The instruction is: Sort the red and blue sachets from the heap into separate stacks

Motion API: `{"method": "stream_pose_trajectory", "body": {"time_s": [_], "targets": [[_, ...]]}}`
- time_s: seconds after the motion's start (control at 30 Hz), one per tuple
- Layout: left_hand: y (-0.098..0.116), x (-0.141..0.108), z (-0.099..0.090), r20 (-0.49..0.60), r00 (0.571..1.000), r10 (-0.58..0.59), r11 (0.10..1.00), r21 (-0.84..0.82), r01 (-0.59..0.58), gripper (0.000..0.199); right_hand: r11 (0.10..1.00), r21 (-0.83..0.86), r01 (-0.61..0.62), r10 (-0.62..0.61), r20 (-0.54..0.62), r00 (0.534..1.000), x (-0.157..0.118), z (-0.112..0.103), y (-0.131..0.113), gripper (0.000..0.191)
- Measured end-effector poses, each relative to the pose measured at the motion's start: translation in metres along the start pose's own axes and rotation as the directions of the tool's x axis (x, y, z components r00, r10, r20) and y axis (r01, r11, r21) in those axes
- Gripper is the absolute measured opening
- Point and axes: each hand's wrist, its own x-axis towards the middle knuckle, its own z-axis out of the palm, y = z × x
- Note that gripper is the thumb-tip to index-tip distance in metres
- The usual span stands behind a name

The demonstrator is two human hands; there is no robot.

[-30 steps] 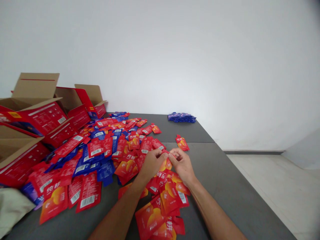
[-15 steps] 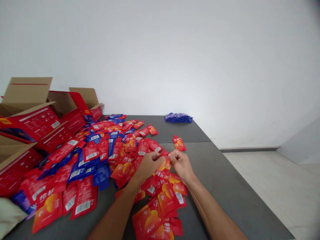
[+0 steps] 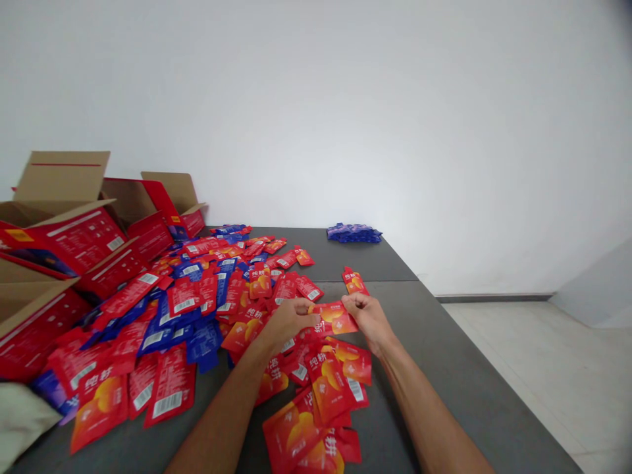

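Stretched sideways between my two hands is a red pouch (image 3: pixel 336 318) with a yellow fruit picture. My left hand (image 3: pixel 291 322) pinches its left end, and my right hand (image 3: pixel 365 318) grips its right end. Below them several more red pouches (image 3: pixel 330 388) lie overlapped on the dark table (image 3: pixel 444 395). Just beyond my right hand lies a single red pouch (image 3: pixel 354 282), its lower end partly hidden by that hand. To the left spreads a large heap of red pouches and blue pouches (image 3: pixel 203 342), some with barcode sides up.
Open red cardboard boxes (image 3: pixel 79 240) stand along the left side, behind the heap. A stack of blue-purple pouches (image 3: pixel 354 232) lies at the table's far end near the white wall. Pale cloth (image 3: pixel 22 421) shows at the lower left. The table's right edge borders the floor.
The pouch in my hands has turned from tilted and bunched to lying flat crosswise. My hands have moved apart, the right one shifting slightly right. The view has shifted slightly.
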Motion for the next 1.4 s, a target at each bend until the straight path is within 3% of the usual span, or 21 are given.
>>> {"method": "stream_pose_trajectory", "body": {"time_s": [0.1,0.27,0.43,0.53,0.6,0.67,0.8,0.9,0.97,1.03,1.1,1.17,1.3,1.4], "targets": [[-0.005,0.007,-0.004,-0.122,0.992,0.003,0.998,-0.063,-0.011,0.022,1.000,0.029,-0.006,0.008,-0.071,0.997,0.007,-0.004,0.007,0.041],[-0.012,0.016,-0.008,-0.332,0.942,0.049,0.998,-0.009,-0.055,0.018,1.000,0.024,0.007,-0.006,-0.049,0.999,0.007,-0.001,0.007,0.043],[-0.010,0.018,-0.008,-0.467,0.870,0.157,0.972,-0.084,-0.220,0.022,0.996,-0.064,-0.070,0.078,0.143,0.987,0.001,-0.001,0.005,0.045],[-0.007,0.018,-0.007,-0.541,0.831,0.129,0.952,-0.168,-0.256,0.032,0.982,-0.112,-0.151,0.178,0.303,0.936,0.001,-0.002,0.009,0.044],[-0.006,0.019,-0.004,-0.565,0.822,0.066,0.944,-0.231,-0.235,0.038,0.981,-0.091,-0.173,0.193,0.295,0.936,0.003,-0.001,0.013,0.044],[-0.008,0.018,0.003,-0.521,0.853,-0.017,0.942,-0.294,-0.161,0.043,0.988,-0.009,-0.155,0.154,0.196,0.969,0.005,0.003,0.016,0.045],[-0.016,0.016,0.025,-0.233,0.969,-0.085,0.968,-0.251,0.024,0.040,0.981,0.150,-0.123,0.115,0.062,0.991,0.007,0.015,0.023,0.045],[-0.024,0.021,0.038,-0.191,0.981,-0.027,0.985,-0.173,-0.007,0.027,0.981,0.151,-0.125,0.118,0.054,0.991,0.009,0.020,0.028,0.042],[-0.028,0.032,0.041,-0.231,0.973,-0.015,0.993,-0.120,-0.014,0.019,0.998,0.037,-0.044,0.043,0.040,0.998,0.013,0.014,0.031,0.040],[-0.029,0.048,0.040,-0.273,0.962,0.001,0.998,-0.055,-0.017,0.014,0.974,-0.191,0.118,-0.127,-0.036,0.991,0.021,0.000,0.035,0.036],[-0.030,0.070,0.041,-0.277,0.961,0.007,1.000,-0.014,-0.011,0.012,0.846,-0.483,0.226,-0.340,-0.163,0.926,0.032,-0.019,0.039,0.031],[-0.032,0.093,0.044,-0.314,0.949,-0.005,0.999,0.033,0.016,0.011,0.712,-0.668,0.215,-0.452,-0.203,0.868,0.043,-0.039,0.045,0.035],[-0.041,0.134,0.061,-0.383,0.923,-0.040,0.989,0.115,0.091,0.011,0.551,-0.791,0.265,-0.506,-0.065,0.860,0.058,-0.061,0.062,0.049],[-0.050,0.155,0.072,-0.373,0.926,-0.057,0.979,0.162,0.125,0.019,0.499,-0.834,0.235,-0.430,-0.003,0.903,0.061,-0.059,0.073,0.059]]}}
